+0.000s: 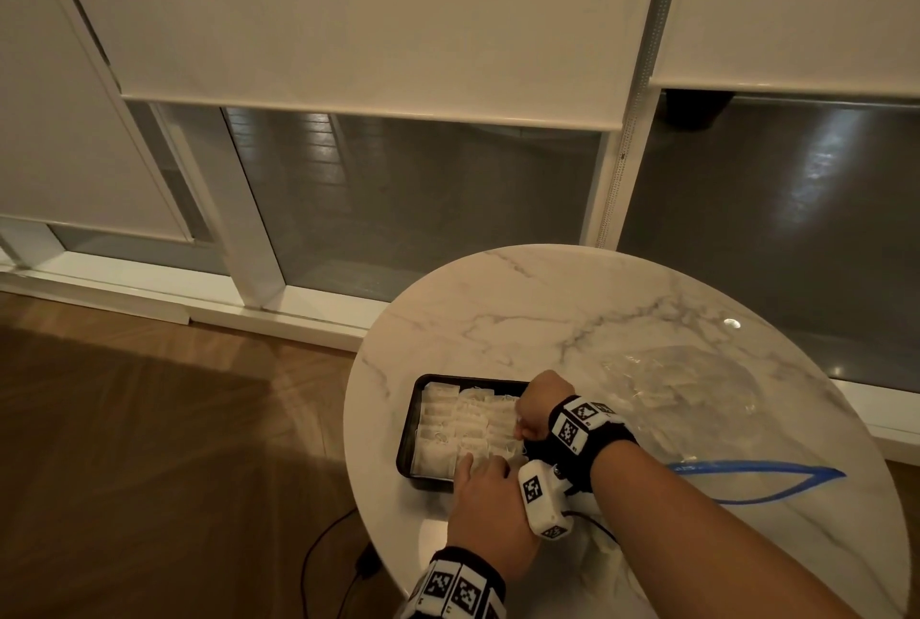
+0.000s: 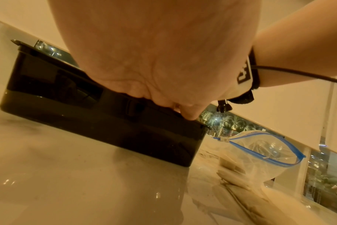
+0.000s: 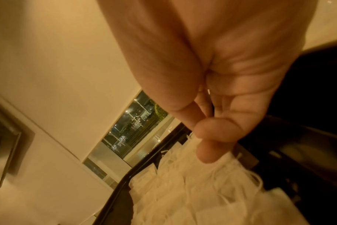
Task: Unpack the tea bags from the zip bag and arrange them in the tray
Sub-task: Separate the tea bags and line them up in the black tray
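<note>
Looking down from my head camera, I see a round white marble surface (image 1: 522, 315) carrying a shallow black tray (image 1: 407, 434) near its left edge. The tray is packed with pale, papery tea bags (image 1: 450, 419) lying flat in close rows, their thin white strings tangled over them. My left hand (image 1: 490, 514) rests on the tray's near rim, fingers reaching onto the bags; from the left wrist view the fingers curl over the rim, though I cannot tell whether they grip anything. My right hand (image 1: 540, 407) is over the tray's right side, fingers curled down and pinching at a tea bag's edge among the strings. To the right of the tray lies the clear zip bag (image 1: 697, 399), crumpled and flat on the surface, its blue zip mouth (image 1: 776, 474) gaping wide toward me.
</note>
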